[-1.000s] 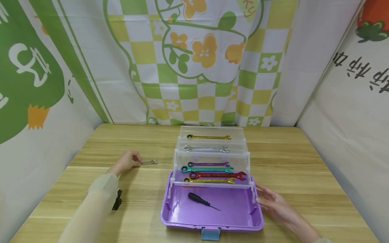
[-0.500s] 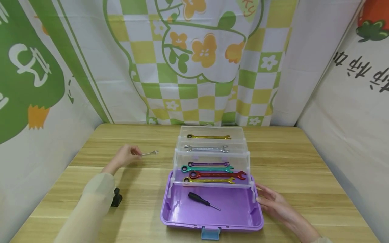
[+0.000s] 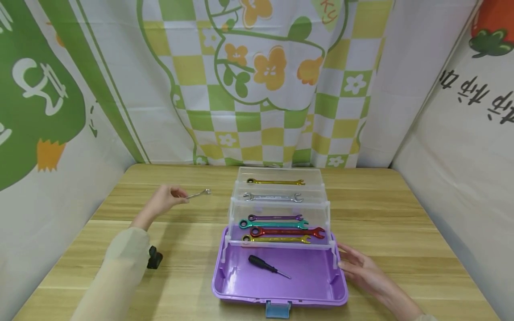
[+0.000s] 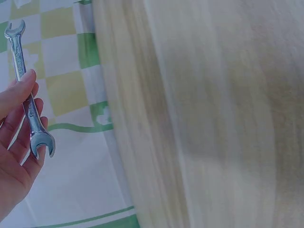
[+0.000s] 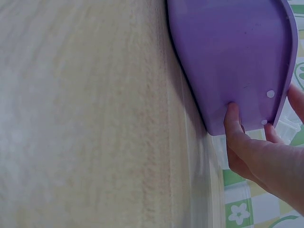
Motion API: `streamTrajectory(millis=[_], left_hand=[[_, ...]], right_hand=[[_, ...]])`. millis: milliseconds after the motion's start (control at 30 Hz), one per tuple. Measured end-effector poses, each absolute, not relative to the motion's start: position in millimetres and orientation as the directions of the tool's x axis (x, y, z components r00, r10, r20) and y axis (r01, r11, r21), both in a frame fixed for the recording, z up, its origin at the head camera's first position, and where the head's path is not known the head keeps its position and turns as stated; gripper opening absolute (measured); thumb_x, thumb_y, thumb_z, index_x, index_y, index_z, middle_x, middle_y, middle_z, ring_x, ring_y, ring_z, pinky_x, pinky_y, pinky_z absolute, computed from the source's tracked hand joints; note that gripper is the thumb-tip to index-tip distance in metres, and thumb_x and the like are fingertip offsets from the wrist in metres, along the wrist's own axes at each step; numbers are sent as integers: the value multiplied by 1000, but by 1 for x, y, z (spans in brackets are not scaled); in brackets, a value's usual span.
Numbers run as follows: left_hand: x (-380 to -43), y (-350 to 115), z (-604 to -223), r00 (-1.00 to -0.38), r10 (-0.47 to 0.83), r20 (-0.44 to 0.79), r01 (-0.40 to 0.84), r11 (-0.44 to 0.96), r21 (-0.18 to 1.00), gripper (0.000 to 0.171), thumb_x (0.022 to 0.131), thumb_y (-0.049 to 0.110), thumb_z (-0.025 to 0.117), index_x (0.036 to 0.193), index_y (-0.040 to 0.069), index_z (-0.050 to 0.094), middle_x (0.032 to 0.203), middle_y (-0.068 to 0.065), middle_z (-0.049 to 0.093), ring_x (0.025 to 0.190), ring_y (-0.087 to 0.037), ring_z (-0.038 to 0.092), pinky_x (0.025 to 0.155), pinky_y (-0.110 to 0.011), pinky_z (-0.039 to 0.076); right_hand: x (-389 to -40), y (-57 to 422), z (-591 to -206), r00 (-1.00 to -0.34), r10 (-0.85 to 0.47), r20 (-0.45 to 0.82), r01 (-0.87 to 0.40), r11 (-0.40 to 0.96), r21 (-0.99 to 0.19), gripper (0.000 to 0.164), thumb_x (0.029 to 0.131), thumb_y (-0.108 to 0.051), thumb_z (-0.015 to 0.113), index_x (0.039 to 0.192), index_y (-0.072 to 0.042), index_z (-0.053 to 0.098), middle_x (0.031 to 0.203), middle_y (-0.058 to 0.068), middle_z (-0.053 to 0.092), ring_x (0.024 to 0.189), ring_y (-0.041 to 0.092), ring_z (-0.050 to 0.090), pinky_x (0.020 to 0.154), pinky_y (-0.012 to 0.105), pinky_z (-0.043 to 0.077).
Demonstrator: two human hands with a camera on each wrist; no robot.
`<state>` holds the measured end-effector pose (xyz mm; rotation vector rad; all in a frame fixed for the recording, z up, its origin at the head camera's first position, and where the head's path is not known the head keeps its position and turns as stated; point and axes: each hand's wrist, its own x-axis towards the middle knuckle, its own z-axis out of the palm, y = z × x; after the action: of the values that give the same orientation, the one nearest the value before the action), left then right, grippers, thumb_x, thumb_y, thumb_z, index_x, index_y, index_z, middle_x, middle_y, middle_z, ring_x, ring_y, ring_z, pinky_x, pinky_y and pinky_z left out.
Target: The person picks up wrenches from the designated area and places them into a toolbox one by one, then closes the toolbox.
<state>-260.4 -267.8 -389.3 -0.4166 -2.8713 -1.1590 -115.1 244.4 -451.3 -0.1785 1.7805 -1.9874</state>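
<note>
My left hand pinches a small silver double open-end wrench between thumb and fingers. It is raised over the left part of the table, left of the toolbox, and both wrench ends stick out of the grip. My right hand touches the right side wall of the purple toolbox with its fingers extended; in the right wrist view the fingertips rest against that wall. The box stands open, its clear tiered trays spread out behind. A black-handled screwdriver lies on its floor.
In the trays lie a gold wrench, a silver one, a purple one, a teal one, a red one and another gold one. A blue latch hangs in front. Printed curtains border the wooden table.
My left hand has lifted the silver wrench off the table and moved it slightly away from me. The right hand and toolbox stay where they were.
</note>
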Motion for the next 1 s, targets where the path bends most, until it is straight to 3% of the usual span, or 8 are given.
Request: streamTrajectory(millis=[567, 1000], left_hand=[[-274, -238, -353, -956, 256, 143, 286, 710, 643, 15, 79, 13, 65, 89, 1, 68, 78, -8, 65, 68, -17, 53, 58, -29, 43], [-296, -192, -330, -923, 345, 173, 367, 650, 666, 12, 78, 8, 66, 87, 0, 68, 82, -11, 64, 72, -24, 57, 61, -27, 46]], right_hand=[[-114, 245, -454, -889, -414, -198, 245, -61, -968, 65, 89, -7, 48, 136, 8, 6, 138, 32, 16, 108, 12, 50, 92, 28, 41], [-115, 244, -454, -887, -423, -186, 236, -69, -969, 64, 90, -6, 47, 136, 8, 6, 138, 33, 14, 108, 11, 50, 92, 29, 41]])
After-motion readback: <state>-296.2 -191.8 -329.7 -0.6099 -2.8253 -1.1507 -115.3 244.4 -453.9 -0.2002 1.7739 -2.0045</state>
